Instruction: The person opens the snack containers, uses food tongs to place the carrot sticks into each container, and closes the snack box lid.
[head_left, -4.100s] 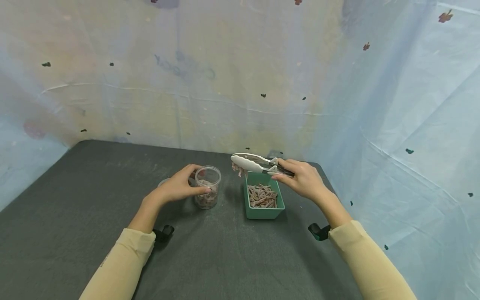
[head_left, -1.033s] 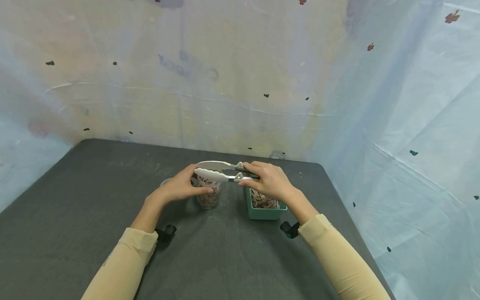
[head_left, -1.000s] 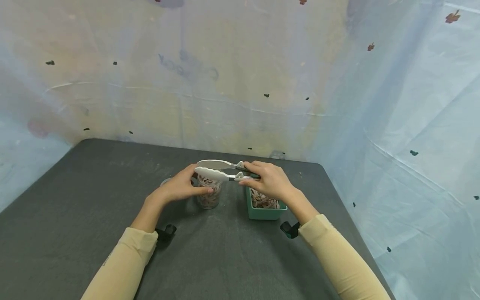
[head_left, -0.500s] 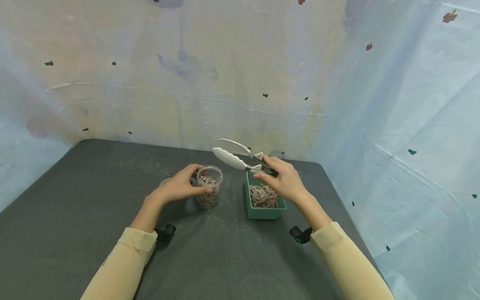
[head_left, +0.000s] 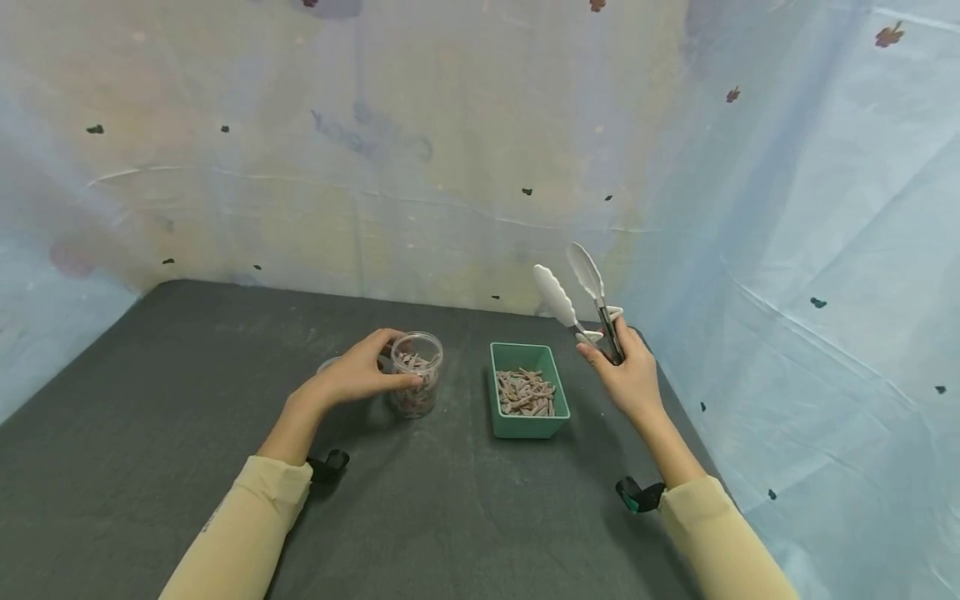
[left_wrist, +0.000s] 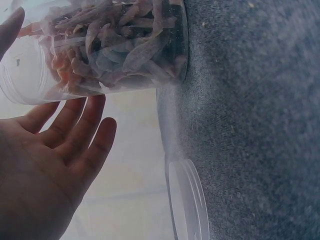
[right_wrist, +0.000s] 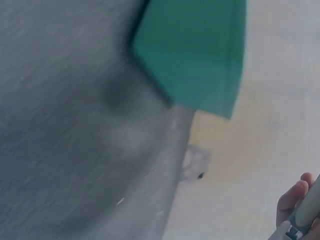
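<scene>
My left hand [head_left: 348, 372] holds a clear plastic jar [head_left: 415, 402] upright on the table, thumb on one side and fingers on the other. Brownish strips fill much of the jar [left_wrist: 120, 47], whose mouth is uncovered. In my right hand [head_left: 633, 382] is a pair of tongs [head_left: 557, 298] with white scalloped heads, spread apart, with nothing between them. They point up and away, to the right of a green rectangular container [head_left: 529, 427]. Similar brownish strips [head_left: 527, 393] lie inside that container. The right wrist view catches only part of the right hand and the tongs' handle [right_wrist: 306, 210].
A clear round lid [left_wrist: 187, 200] lies on the dark table [head_left: 465, 517] beyond the left hand, mostly hidden in the head view. Pale plastic sheeting [head_left: 450, 150] hangs behind the table and along its right side.
The tongs carried strips from above the green container to over the jar's mouth, then came away without any. They have since swung right and upward, spread. The jar now looks fuller; the left hand stays put.
</scene>
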